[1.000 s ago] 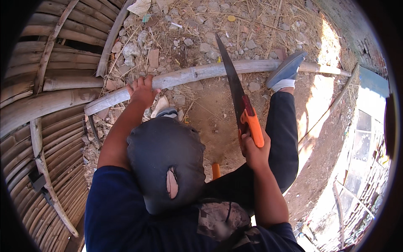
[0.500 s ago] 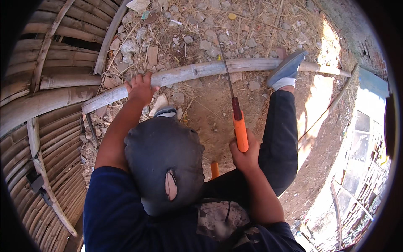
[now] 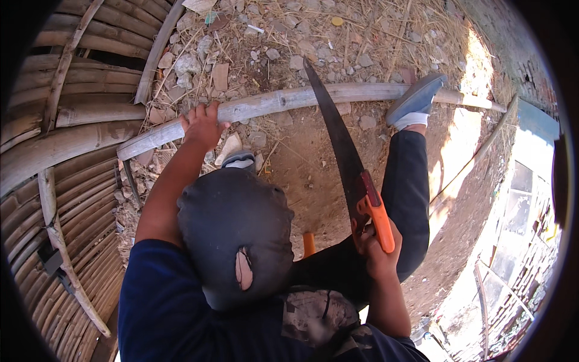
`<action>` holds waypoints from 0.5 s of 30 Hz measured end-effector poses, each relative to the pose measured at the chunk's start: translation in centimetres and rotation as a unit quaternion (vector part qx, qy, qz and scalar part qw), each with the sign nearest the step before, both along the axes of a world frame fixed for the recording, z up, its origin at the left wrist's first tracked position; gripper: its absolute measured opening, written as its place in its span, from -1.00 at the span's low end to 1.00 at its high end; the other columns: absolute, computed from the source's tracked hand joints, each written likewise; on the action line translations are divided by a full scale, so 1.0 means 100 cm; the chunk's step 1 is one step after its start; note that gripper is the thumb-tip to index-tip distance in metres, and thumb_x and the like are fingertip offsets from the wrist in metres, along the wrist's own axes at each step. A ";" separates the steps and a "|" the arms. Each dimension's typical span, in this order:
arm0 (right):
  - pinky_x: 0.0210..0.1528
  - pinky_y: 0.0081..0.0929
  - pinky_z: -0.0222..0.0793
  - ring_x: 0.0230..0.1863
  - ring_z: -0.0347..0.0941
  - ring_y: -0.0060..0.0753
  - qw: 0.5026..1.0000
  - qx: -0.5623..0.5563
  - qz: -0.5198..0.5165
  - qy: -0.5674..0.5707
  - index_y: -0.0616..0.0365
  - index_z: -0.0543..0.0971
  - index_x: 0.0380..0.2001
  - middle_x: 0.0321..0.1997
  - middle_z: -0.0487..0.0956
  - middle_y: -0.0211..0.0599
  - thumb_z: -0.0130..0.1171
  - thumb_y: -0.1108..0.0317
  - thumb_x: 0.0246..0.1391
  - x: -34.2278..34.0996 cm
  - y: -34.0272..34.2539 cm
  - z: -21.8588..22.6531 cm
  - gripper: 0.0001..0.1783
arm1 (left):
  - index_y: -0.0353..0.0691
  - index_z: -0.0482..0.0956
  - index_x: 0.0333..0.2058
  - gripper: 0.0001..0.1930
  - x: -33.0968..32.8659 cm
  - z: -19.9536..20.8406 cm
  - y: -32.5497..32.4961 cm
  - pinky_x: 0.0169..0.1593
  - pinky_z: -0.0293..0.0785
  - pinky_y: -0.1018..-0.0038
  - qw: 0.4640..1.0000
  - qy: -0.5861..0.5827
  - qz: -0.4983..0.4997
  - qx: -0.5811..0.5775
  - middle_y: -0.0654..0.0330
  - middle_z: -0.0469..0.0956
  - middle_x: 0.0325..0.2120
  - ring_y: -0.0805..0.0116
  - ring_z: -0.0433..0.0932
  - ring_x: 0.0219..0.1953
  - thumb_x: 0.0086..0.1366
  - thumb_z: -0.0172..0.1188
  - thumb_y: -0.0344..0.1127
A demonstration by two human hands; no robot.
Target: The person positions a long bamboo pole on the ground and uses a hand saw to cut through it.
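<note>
My left hand grips the left part of a pale bamboo pole, fingers over its far edge and thumb to the right. The pole lies crosswise in front of me. In my right hand is a handsaw with an orange handle and a dark, tapering blade. Its blade slants up and left across the pole, tip beyond it; whether it touches the bamboo I cannot tell. My right shoe rests on the pole's right part. My bent left knee, in torn dark trousers, hides some ground.
A bamboo slat structure stands on the left. Stones, broken brick and straw cover the ground beyond the pole. A small orange object shows beside my knee. A brick wall rises on the right.
My right hand has moved right with the saw, and the saw has tilted so that its blade's broad side shows. My left hand and both feet stay nearly the same.
</note>
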State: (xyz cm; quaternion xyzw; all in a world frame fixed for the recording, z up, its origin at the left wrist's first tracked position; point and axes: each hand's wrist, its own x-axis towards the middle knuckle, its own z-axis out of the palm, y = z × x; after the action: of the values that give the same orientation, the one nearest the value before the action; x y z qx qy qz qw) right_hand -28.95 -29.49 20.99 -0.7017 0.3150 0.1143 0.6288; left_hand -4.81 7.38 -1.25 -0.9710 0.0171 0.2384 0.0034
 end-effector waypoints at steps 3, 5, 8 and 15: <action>-0.36 -0.63 0.39 -0.47 0.42 -0.66 1.000 -0.012 -0.015 0.005 0.30 0.52 -0.20 -0.41 0.50 -0.45 0.13 0.54 0.03 -0.022 -0.004 0.008 -0.78 | 0.14 0.10 0.46 -0.25 0.003 -0.001 -0.002 0.46 -0.19 -0.36 1.000 0.001 0.002 0.001 0.01 0.21 0.36 -0.09 0.11 0.47 0.43 0.13 0.21; -0.36 -0.63 0.40 -0.47 0.43 -0.66 0.999 -0.029 -0.020 0.010 0.30 0.52 -0.20 -0.42 0.51 -0.44 0.13 0.54 0.00 -0.030 -0.006 0.017 -0.76 | 0.15 0.09 0.46 -0.25 0.002 -0.003 -0.003 0.47 -0.19 -0.35 1.000 -0.002 -0.001 0.008 0.01 0.21 0.37 -0.09 0.10 0.47 0.43 0.13 0.21; -0.35 -0.61 0.42 -0.47 0.46 -0.63 0.999 -0.051 -0.002 0.012 0.31 0.54 -0.19 -0.40 0.53 -0.42 0.14 0.53 -0.04 -0.038 -0.017 0.018 -0.73 | 0.15 0.09 0.46 -0.25 0.005 0.002 -0.004 0.47 -0.20 -0.35 1.000 0.013 0.008 -0.001 -0.01 0.20 0.38 -0.10 0.10 0.48 0.43 0.13 0.21; -0.30 -0.56 0.46 -0.42 0.50 -0.58 0.995 -0.091 -0.006 0.049 0.33 0.55 -0.19 -0.38 0.55 -0.39 0.14 0.47 -0.06 -0.050 -0.011 0.056 -0.70 | 0.14 0.10 0.46 -0.25 0.003 0.001 -0.002 0.46 -0.20 -0.36 1.000 0.012 0.003 0.003 -0.04 0.18 0.40 -0.12 0.08 0.49 0.44 0.12 0.20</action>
State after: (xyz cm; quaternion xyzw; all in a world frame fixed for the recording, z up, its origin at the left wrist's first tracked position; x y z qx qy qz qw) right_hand -33.98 -30.60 26.58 -0.7475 0.3588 0.1157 0.5469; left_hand -4.54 7.21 -1.13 -0.9682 0.0132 0.2497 0.0056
